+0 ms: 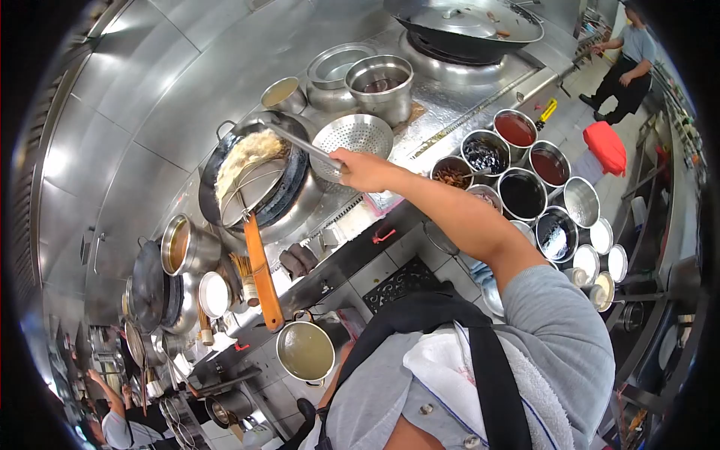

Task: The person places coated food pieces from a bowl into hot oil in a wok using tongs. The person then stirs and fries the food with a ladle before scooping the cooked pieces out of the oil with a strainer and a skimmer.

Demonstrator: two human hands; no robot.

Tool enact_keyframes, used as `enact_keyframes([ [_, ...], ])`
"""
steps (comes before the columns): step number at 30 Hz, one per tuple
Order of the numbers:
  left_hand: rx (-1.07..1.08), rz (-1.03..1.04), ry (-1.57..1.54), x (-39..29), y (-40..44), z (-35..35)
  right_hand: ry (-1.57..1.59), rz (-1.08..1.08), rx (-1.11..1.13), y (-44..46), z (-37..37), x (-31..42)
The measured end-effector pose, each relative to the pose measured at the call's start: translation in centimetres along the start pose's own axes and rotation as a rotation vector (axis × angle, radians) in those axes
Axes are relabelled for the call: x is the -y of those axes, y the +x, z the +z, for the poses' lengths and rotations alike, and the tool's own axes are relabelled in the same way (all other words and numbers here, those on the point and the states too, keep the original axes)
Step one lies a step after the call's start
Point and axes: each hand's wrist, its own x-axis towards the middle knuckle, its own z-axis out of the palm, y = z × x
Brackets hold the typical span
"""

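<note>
My right hand (361, 171) is closed around the end of a long metal utensil handle (304, 144). That handle reaches over the rim of a dark wok (289, 187), and the utensil's working end is hidden. Pale, frothy-looking food (244, 161) lies along the far left side of the wok. A wire skimmer with a wooden handle (262, 277) leans across the wok's near edge. To the right of the wok, beneath my right hand, sits a perforated metal strainer (364, 135). Of my left arm (343, 361) only a strip of skin shows beside a pot of yellowish liquid (306, 352); its fingers are hidden.
Several metal containers of sauces (523, 193) stand at my right. Behind the strainer is a steel pot (380, 86), and a large lidded wok (465, 30) sits on the far burner. A person (634, 64) stands at far right; another person (124, 427) is at lower left.
</note>
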Motion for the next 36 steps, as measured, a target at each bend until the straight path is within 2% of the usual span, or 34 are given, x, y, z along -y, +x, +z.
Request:
enact_keyframes([
  [3,-0.034,-0.005,0.054,-0.9,1.5,-1.6,0.145,0.009,-0.052,-5.3,-2.7,-1.6],
  [4,-0.046,-0.046,-0.031,-1.1,1.7,-1.5,0.166,0.024,-0.072,-7.2,-3.7,-2.4],
  [6,-0.078,-0.126,-0.198,-1.6,2.1,-1.5,0.207,0.259,-0.01,-11.8,-6.8,-1.4],
  [7,-0.093,-0.03,-0.157,-2.3,1.9,-1.8,0.127,0.165,-0.108,-13.6,-7.0,-2.6],
  [8,-0.109,0.062,-0.117,-2.8,1.2,-1.5,-0.029,0.098,-0.108,-15.5,-7.8,-3.5],
  [9,-0.127,0.15,-0.077,-3.5,0.5,-1.3,-0.16,0.125,-0.094,-16.9,-8.0,-4.1],
  [12,0.031,0.113,0.011,-5.8,-1.7,0.2,-0.331,0.285,-0.037,-19.2,-7.2,-7.0],
  [15,0.1,-0.089,-0.034,-7.8,-3.8,2.7,-0.465,0.26,0.011,-20.3,-4.7,-11.6],
  [18,-0.026,0.081,0.059,-9.1,-5.9,4.5,-0.489,0.25,0.047,-19.7,-3.7,-12.8],
  [21,0.054,-0.425,-0.538,-11.1,-9.5,4.5,-0.479,0.029,-0.107,-17.8,-4.9,-11.4],
  [23,-0.033,-0.631,-0.632,-12.7,-11.0,5.7,-0.34,-0.093,-0.234,-16.2,-6.4,-7.8],
  [25,-0.054,-0.784,-0.702,-13.8,-12.2,6.4,-0.186,-0.148,-0.253,-15.3,-7.2,-5.2],
  [27,-0.012,-0.895,-0.762,-14.5,-13.1,6.7,-0.022,-0.173,-0.166,-15.2,-7.4,-1.8],
  [31,-0.132,-1.006,-0.984,-16.0,-15.4,5.9,0.188,-0.322,0.083,-15.6,-3.4,2.3],
  [33,-0.25,-1.081,-1.12,-15.8,-17.8,6.2,0.092,-0.428,0.241,-16.3,0.9,2.3],
  [36,-0.524,-1.202,-1.381,-14.8,-22.6,8.4,-0.106,-0.248,0.664,-18.0,10.1,-0.8],
])
